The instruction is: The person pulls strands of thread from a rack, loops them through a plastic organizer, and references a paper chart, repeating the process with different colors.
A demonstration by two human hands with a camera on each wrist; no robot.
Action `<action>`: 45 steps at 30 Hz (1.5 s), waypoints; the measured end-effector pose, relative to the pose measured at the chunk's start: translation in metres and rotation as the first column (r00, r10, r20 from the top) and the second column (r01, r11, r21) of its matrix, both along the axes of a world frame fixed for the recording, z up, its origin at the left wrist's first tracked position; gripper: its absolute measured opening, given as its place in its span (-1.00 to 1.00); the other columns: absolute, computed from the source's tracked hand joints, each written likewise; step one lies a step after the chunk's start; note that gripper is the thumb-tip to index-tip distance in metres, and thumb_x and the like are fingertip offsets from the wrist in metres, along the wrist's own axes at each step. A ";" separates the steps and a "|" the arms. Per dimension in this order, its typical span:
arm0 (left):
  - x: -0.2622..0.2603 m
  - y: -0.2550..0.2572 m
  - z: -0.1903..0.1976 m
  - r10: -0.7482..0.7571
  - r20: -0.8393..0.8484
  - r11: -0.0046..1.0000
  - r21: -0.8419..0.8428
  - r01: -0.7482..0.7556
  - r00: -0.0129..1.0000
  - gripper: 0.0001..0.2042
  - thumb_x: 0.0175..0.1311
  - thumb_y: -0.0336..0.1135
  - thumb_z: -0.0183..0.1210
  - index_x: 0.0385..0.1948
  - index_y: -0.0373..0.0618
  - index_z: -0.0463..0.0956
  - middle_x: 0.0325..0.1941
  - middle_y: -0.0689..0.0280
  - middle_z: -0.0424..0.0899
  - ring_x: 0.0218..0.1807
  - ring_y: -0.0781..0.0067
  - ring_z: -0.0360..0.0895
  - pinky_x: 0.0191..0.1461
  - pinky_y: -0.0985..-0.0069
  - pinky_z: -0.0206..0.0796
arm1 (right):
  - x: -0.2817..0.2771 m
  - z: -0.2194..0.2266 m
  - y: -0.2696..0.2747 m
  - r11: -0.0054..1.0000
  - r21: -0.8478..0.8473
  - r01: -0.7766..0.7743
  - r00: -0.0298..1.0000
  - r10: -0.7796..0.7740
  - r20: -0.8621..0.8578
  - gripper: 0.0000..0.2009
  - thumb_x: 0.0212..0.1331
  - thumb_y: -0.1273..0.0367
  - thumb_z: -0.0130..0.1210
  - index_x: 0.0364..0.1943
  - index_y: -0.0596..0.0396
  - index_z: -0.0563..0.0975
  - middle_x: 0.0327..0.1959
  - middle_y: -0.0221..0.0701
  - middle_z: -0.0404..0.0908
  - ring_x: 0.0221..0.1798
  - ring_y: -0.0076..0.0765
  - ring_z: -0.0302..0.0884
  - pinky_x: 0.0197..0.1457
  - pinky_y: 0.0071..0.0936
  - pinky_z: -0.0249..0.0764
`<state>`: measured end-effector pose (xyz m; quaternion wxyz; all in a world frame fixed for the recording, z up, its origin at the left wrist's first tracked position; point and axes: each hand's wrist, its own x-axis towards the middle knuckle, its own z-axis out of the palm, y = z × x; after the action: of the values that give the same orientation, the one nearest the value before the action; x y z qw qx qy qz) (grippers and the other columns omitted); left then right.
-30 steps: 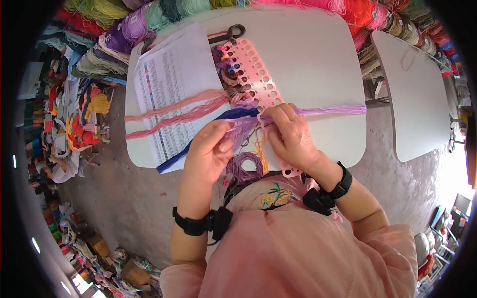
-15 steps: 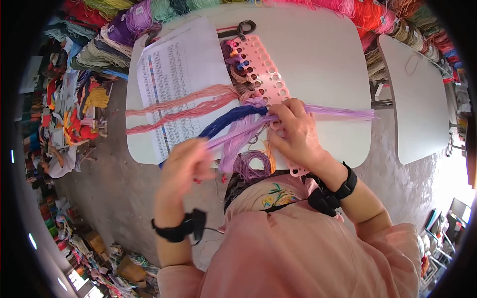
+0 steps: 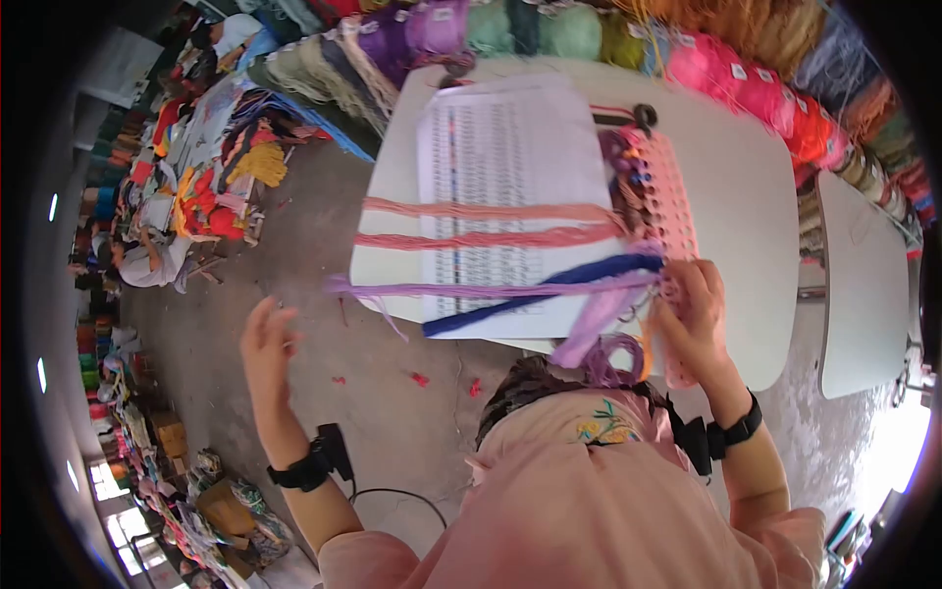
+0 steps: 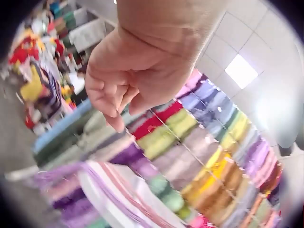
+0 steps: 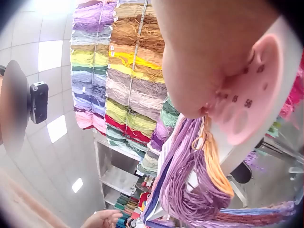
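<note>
In the head view my right hand (image 3: 699,314) grips the lower part of a pink holed thread holder (image 3: 669,187), at the spot where lilac threads meet it. A long lilac strand (image 3: 471,290) runs left from there, past the table edge, across a navy blue skein (image 3: 461,319). My left hand (image 3: 267,348) hangs out to the left, apart from the strand's loose end, with loosely bent fingers and nothing in them. In the right wrist view a looped purple skein (image 5: 190,190) and an orange thread bundle (image 5: 216,164) hang under the right hand.
Two pinkish skeins (image 3: 481,238) lie across a printed chart (image 3: 510,137) on the white table (image 3: 746,206). Large yarn hanks (image 3: 756,93) line the far edge. A second table (image 3: 863,285) stands at the right, and red scraps (image 3: 420,379) lie on the floor.
My left hand has swept left, away from the holder, and let go of the lilac strand. The lilac tail right of the holder is gone. The head view has turned left.
</note>
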<state>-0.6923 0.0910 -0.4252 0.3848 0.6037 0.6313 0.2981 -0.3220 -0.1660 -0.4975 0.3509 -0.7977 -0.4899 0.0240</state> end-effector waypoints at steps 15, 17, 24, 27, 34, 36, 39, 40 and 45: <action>0.189 -0.002 -0.039 -0.777 -0.537 0.315 0.124 0.941 0.330 -0.57 0.03 -0.37 0.06 -0.12 -0.53 0.19 0.04 -0.15 0.20 0.01 -0.04 0.28 -0.01 0.34 0.24 | -0.034 0.005 0.005 0.993 -0.006 0.120 0.985 -0.119 0.128 -0.73 -0.21 0.49 0.06 -0.29 0.11 0.46 -0.32 -0.30 0.36 -0.26 -0.21 0.29 -0.16 -0.36 0.20; 0.190 -0.003 -0.043 -0.753 -0.572 0.303 0.138 0.943 0.326 -0.55 0.03 -0.36 0.07 -0.11 -0.51 0.19 0.05 -0.14 0.19 0.01 -0.04 0.29 -0.01 0.34 0.24 | -0.034 0.006 0.006 0.989 0.012 0.147 0.981 -0.148 0.126 -0.72 -0.22 0.50 0.06 -0.28 0.12 0.46 -0.31 -0.30 0.37 -0.26 -0.20 0.29 -0.16 -0.35 0.21; 0.187 -0.006 -0.052 -0.736 -0.588 0.323 0.131 0.937 0.335 -0.54 0.01 -0.35 0.09 -0.10 -0.49 0.19 0.06 -0.11 0.19 -0.03 -0.02 0.33 -0.07 0.34 0.29 | -0.035 0.002 0.008 0.982 0.000 0.190 0.979 -0.189 0.075 -0.71 -0.24 0.50 0.06 -0.28 0.13 0.46 -0.28 -0.28 0.37 -0.25 -0.18 0.29 -0.16 -0.36 0.24; 0.188 -0.006 -0.052 -0.735 -0.589 0.333 0.118 0.935 0.336 -0.54 0.01 -0.35 0.09 -0.10 -0.49 0.19 0.06 -0.10 0.20 -0.05 -0.01 0.34 -0.09 0.35 0.31 | -0.035 0.000 0.007 0.981 -0.022 0.194 0.979 -0.192 0.066 -0.71 -0.24 0.51 0.05 -0.29 0.14 0.46 -0.28 -0.28 0.37 -0.25 -0.18 0.29 -0.16 -0.36 0.24; 0.187 -0.008 -0.052 -0.733 -0.585 0.346 0.119 0.931 0.347 -0.53 0.02 -0.35 0.08 -0.07 -0.49 0.17 0.07 -0.12 0.19 -0.02 -0.02 0.33 -0.04 0.35 0.28 | -0.036 0.002 0.008 0.976 -0.046 0.211 0.977 -0.210 0.024 -0.72 -0.24 0.51 0.06 -0.30 0.15 0.46 -0.28 -0.28 0.37 -0.25 -0.18 0.29 -0.17 -0.37 0.25; 0.188 -0.008 -0.051 -0.752 -0.562 0.347 0.108 0.932 0.345 -0.52 0.02 -0.36 0.07 -0.06 -0.49 0.17 0.08 -0.13 0.17 0.00 -0.02 0.31 -0.03 0.35 0.26 | -0.036 0.003 0.009 0.978 -0.035 0.206 0.978 -0.205 0.040 -0.72 -0.24 0.51 0.07 -0.30 0.15 0.46 -0.28 -0.27 0.37 -0.25 -0.18 0.29 -0.17 -0.37 0.25; 0.189 -0.002 -0.050 -0.785 -0.530 0.316 0.102 0.943 0.321 -0.51 0.00 -0.37 0.08 -0.05 -0.49 0.15 0.10 -0.13 0.14 0.02 -0.03 0.29 -0.01 0.34 0.25 | -0.036 0.004 0.009 0.978 -0.028 0.208 0.977 -0.206 0.050 -0.72 -0.24 0.50 0.07 -0.30 0.14 0.47 -0.29 -0.27 0.37 -0.25 -0.18 0.30 -0.17 -0.37 0.25; 0.190 0.000 -0.050 -0.782 -0.539 0.291 0.125 0.948 0.312 -0.50 -0.02 -0.38 0.08 -0.06 -0.52 0.14 0.09 -0.17 0.13 -0.05 -0.04 0.34 -0.06 0.33 0.28 | -0.036 0.004 0.009 0.977 -0.027 0.210 0.977 -0.208 0.051 -0.72 -0.24 0.50 0.07 -0.30 0.14 0.47 -0.29 -0.27 0.37 -0.25 -0.18 0.30 -0.17 -0.37 0.25; 0.194 0.005 -0.049 -0.788 -0.554 0.238 0.129 0.963 0.269 -0.48 -0.06 -0.41 0.08 -0.08 -0.57 0.12 0.09 -0.26 0.08 -0.16 -0.08 0.42 -0.14 0.32 0.34 | -0.035 0.003 0.008 0.977 -0.031 0.209 0.977 -0.208 0.046 -0.73 -0.24 0.52 0.05 -0.30 0.17 0.46 -0.28 -0.28 0.37 -0.23 -0.20 0.31 -0.17 -0.42 0.27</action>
<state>-0.4984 0.0964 -0.4738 0.2062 0.9677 0.1409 0.0353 -0.3565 -0.1583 -0.4941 0.3267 -0.8511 -0.4103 -0.0209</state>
